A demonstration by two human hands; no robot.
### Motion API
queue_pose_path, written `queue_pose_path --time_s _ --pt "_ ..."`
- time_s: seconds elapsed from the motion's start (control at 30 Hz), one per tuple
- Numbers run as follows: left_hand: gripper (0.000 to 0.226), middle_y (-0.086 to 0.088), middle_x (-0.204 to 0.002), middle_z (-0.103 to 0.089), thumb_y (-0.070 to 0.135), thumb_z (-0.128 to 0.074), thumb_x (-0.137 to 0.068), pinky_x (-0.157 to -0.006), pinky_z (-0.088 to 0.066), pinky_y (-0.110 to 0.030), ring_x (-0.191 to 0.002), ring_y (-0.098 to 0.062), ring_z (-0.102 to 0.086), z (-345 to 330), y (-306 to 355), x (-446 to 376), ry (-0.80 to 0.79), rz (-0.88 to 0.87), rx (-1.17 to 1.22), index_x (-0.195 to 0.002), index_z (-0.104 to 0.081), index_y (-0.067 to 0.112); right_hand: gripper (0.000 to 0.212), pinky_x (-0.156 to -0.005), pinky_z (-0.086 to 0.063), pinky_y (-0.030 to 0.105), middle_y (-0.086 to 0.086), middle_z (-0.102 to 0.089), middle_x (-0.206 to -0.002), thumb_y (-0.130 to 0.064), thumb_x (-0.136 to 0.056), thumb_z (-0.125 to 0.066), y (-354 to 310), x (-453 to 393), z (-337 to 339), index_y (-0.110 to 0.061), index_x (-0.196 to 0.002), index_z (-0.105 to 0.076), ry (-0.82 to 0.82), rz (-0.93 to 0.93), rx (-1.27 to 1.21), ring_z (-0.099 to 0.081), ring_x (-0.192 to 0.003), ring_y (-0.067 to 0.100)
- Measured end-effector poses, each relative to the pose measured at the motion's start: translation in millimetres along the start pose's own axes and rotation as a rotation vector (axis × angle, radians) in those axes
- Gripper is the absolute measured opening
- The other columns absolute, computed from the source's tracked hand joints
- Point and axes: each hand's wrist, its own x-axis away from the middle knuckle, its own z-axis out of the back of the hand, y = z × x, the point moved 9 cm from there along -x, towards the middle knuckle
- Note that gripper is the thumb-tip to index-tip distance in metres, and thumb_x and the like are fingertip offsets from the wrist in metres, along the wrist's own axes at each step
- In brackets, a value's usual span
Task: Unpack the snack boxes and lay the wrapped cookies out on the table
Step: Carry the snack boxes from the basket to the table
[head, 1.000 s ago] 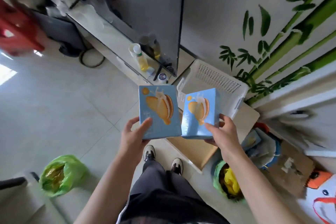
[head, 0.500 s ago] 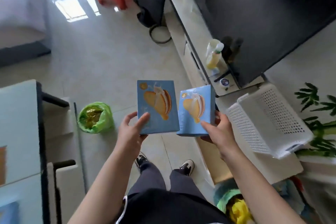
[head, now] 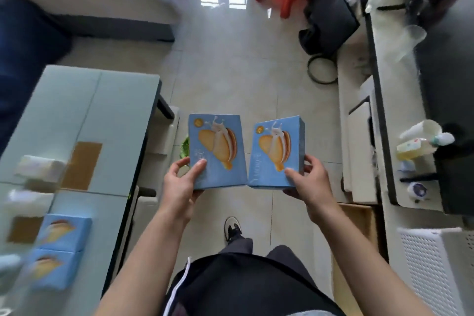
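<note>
Two sealed snack boxes are held upright over the floor, in front of the body. The left hand (head: 180, 186) grips the left box (head: 216, 151) at its lower left corner, thumb on the printed face and fingers curled behind the edge. The right hand (head: 309, 183) grips the right box (head: 278, 152) at its lower right corner in the same way. The boxes stand side by side, long axes pointing away from the person, with their lower inner corners almost touching.

The tabletop (head: 84, 115) lies to the left of both hands, its long edge running roughly parallel to the long axes of the boxes. The left hand is the nearer one. Two more boxes (head: 57, 251) of the same print lie flat on the near end of the tabletop, blurred in this view.

Both forearms extend forward, elbows bent, wrists level.

Judgement: the task is at an early stage; no box appears opened and no wrapped cookies are visible. The coming move calls for a leftward carry, the right hand crossing farther than the left.
</note>
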Motion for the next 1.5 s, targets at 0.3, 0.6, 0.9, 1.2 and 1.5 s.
queue_pose_path --time_s 0.3,0.6,0.9,1.2,1.5 --pt "0.042 -0.007 -0.092 -0.071 0.012 -0.074 -0.083 -0.067 -0.057 -0.034 -0.077 -0.019 -0.067 119 14 -21 0.296 -0.014 0.235 -0.12 -0.055 0.007 0.043 -0.067 -0.059 0.039 0.001 -0.057 -0.106 -0.005 -0.086 -0.064 -54 -27 -155 -0.021 -0.122 -0.045 -0.306 0.06 0.185 -0.064 -0.095 0.024" --pt "0.039 -0.012 -0.103 -0.071 0.012 -0.072 -0.085 -0.072 -0.054 -0.034 -0.082 -0.023 -0.067 183 -8 -14 0.593 0.002 0.588 -0.122 -0.06 0.009 0.051 -0.078 -0.058 0.051 0.001 -0.058 -0.101 -0.004 -0.086 -0.062 -80 -38 -284 -0.017 -0.133 -0.044 -0.631 0.084 0.437 -0.064 -0.098 0.03" --pt "0.034 -0.015 -0.107 -0.069 0.014 -0.074 -0.084 -0.08 -0.052 -0.041 -0.087 -0.028 -0.066 226 -61 22 0.864 0.049 0.858 -0.114 -0.057 0.01 0.057 -0.071 -0.06 0.05 0.006 -0.059 -0.106 -0.013 -0.079 -0.067 -76 -4 -402 -0.021 -0.131 -0.045 -0.915 0.223 0.722 -0.066 -0.094 0.03" --pt "0.043 -0.02 -0.115 -0.068 0.012 -0.07 -0.088 -0.08 -0.059 -0.041 -0.1 -0.033 -0.068 290 -107 63 1.03 0.06 1.077 -0.125 -0.054 -0.001 0.049 -0.066 -0.06 0.047 0.006 -0.059 -0.1 -0.012 -0.08 -0.065 -35 57 -479 -0.019 -0.126 -0.048 -1.034 0.241 0.853 -0.066 -0.091 0.031" --pt "0.038 -0.019 -0.116 -0.067 0.013 -0.072 -0.086 -0.088 -0.053 -0.046 -0.103 -0.034 -0.065 409 -147 73 1.045 0.144 1.052 -0.12 -0.057 0.002 0.054 -0.076 -0.058 0.05 0.005 -0.058 -0.109 -0.018 -0.077 -0.066 24 122 -553 -0.021 -0.127 -0.046 -0.974 0.275 0.945 -0.062 -0.095 0.025"
